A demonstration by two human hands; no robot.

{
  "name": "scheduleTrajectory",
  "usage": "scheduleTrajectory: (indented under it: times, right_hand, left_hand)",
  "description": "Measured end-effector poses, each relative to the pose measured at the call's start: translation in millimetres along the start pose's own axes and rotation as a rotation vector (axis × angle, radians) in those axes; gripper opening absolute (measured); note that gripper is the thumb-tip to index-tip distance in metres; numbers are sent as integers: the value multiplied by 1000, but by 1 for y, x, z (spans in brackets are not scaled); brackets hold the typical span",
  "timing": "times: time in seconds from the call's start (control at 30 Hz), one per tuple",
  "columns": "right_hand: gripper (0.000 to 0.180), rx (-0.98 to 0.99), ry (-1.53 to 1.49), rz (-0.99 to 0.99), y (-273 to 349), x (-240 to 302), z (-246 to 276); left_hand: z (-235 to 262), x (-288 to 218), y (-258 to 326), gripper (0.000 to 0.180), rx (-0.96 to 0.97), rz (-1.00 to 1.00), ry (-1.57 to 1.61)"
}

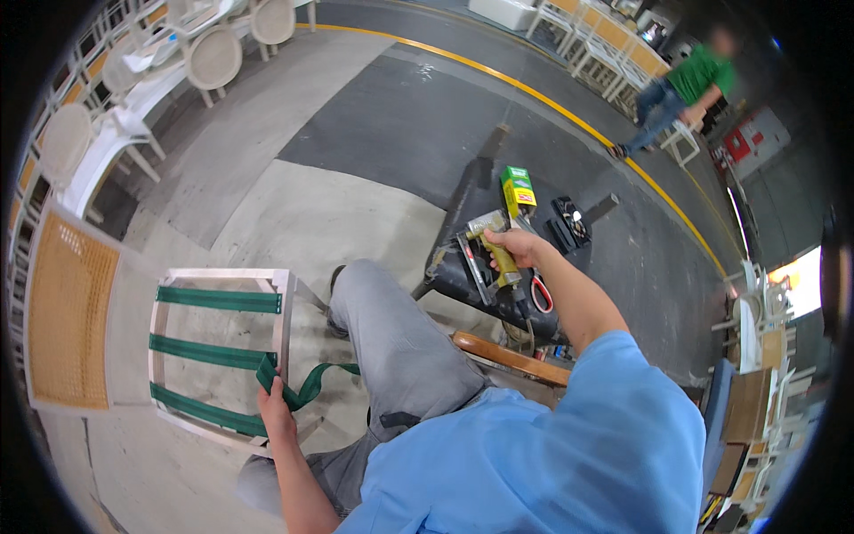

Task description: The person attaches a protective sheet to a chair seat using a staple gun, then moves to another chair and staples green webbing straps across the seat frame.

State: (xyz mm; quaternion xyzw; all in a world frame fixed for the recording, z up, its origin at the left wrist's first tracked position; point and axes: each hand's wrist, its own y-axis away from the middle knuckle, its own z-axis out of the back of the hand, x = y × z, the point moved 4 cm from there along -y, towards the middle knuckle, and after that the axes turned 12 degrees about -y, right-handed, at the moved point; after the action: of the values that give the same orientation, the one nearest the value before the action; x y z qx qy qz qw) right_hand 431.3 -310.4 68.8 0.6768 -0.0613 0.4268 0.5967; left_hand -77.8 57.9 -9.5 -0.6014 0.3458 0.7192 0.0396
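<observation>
A white chair frame [281, 334] with a woven cane backrest [71, 311] lies at my left knee. Three green webbing straps [213, 351] cross its open seat. At the seat's near right side, my left hand [277, 414] is closed on a loose green webbing strap [311, 386], whose free end curls over toward my thigh. On my right, my right hand [518, 246] grips the handle of a yellow-green staple gun [504, 267] over a black-topped stand [452, 278]. A hose runs down from the gun's handle.
On the black stand are a green and yellow box [518, 189], a black tray of small parts [572, 222] and red-handled scissors [541, 294]. A wooden armrest [507, 358] is beside my thigh. White chairs [213, 60] crowd the far left; a person in green [698, 78] is at far right.
</observation>
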Motion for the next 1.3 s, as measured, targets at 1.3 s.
scheduleTrajectory:
  times: [1.3]
  right_hand:
    - [53,1263,1676,1472,71,25,-463]
  left_hand:
    - [41,-51,25,25,51,141,416]
